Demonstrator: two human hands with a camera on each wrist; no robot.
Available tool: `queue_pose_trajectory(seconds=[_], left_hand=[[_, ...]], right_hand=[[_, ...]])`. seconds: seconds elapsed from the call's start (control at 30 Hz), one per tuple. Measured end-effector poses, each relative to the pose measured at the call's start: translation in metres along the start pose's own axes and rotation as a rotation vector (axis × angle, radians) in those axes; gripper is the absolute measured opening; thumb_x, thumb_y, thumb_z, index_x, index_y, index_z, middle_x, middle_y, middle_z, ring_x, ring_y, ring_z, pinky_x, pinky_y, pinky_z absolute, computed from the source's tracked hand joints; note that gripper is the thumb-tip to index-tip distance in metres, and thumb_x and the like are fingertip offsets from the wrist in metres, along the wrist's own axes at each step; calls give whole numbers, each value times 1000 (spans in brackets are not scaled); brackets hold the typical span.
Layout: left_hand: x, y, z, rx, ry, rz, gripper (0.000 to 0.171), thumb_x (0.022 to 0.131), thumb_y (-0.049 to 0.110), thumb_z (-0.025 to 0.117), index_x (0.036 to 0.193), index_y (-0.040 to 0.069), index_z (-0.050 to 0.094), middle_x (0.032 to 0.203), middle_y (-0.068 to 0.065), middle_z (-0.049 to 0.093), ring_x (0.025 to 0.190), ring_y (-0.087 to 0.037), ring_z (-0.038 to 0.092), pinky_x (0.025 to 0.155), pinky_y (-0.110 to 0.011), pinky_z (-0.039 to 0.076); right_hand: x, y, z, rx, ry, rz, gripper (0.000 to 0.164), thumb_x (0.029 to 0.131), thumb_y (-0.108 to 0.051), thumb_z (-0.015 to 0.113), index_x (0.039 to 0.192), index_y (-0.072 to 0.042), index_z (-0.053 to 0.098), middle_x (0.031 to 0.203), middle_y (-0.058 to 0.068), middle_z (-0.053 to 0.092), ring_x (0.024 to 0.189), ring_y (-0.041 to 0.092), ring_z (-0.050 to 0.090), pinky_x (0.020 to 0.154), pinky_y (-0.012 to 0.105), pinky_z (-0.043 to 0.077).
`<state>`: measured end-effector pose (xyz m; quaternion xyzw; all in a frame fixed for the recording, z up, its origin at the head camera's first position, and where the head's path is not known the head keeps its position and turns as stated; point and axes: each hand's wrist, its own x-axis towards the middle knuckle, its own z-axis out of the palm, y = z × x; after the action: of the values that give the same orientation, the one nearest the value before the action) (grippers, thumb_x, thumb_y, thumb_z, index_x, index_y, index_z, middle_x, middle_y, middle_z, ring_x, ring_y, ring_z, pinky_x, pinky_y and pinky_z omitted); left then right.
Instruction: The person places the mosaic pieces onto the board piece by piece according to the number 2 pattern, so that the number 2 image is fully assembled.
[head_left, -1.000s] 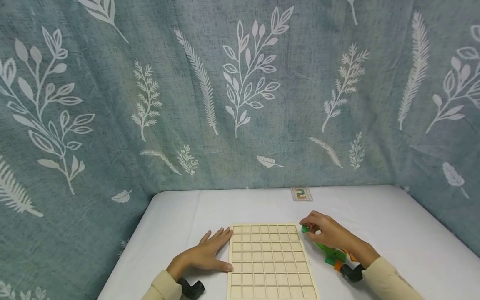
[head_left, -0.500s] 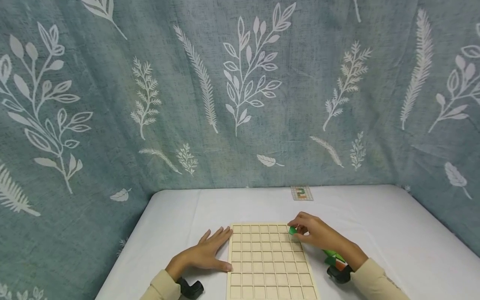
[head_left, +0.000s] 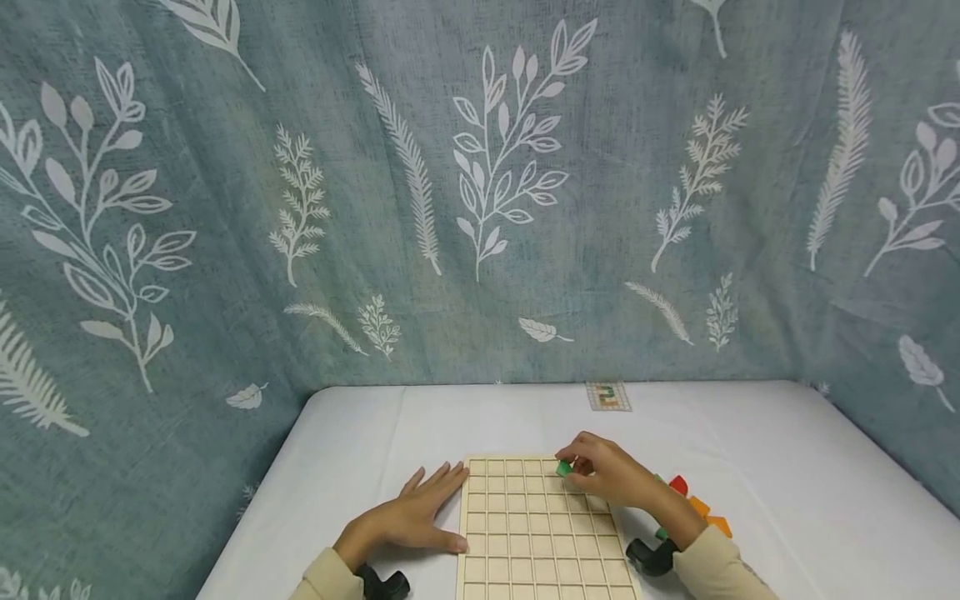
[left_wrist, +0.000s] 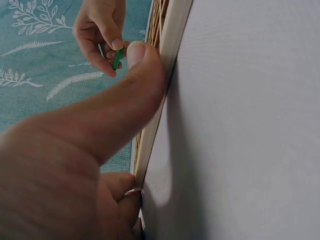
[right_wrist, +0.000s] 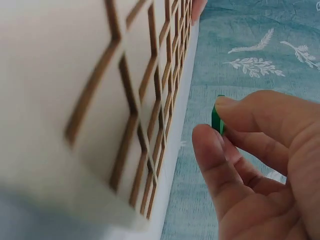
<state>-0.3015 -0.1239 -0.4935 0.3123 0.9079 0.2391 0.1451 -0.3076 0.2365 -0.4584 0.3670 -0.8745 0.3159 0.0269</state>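
Note:
A pale wooden grid board (head_left: 528,523) with square cells lies on the white table. My right hand (head_left: 609,472) pinches a small green tile (head_left: 564,469) between thumb and fingertips, over the far right part of the board. In the right wrist view the green tile (right_wrist: 217,118) stands on edge in the pinch, apart from the grid. My left hand (head_left: 411,514) rests at the board's left edge with its fingers spread. Seen from the left wrist, the thumb (left_wrist: 145,70) touches the board's side rim (left_wrist: 172,35).
Right of the board, partly behind the right forearm, lie several loose tiles: a red tile (head_left: 678,485), orange tiles (head_left: 718,526) and green ones. A small patterned card (head_left: 608,396) lies at the table's far edge. Patterned teal curtain (head_left: 420,208) hangs behind the table.
My right hand has moved left with the green tile, from beside the board's right edge to over its far right cells. More loose tiles now show behind the forearm. The left hand has stayed put.

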Motion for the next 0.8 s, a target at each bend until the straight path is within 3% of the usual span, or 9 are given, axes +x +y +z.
queue_pose_trajectory(seconds=[0.8], left_hand=[[0,0,1,-30,12,-21,112,79,61,75,161,12,18,169,-7,15,157,-31,9,125,-59,-3]], right_hand=[[8,0,25,-28,-9,29,27,92,-2,68,118,5,68,96,7,61,77,3,52,65,20,50]])
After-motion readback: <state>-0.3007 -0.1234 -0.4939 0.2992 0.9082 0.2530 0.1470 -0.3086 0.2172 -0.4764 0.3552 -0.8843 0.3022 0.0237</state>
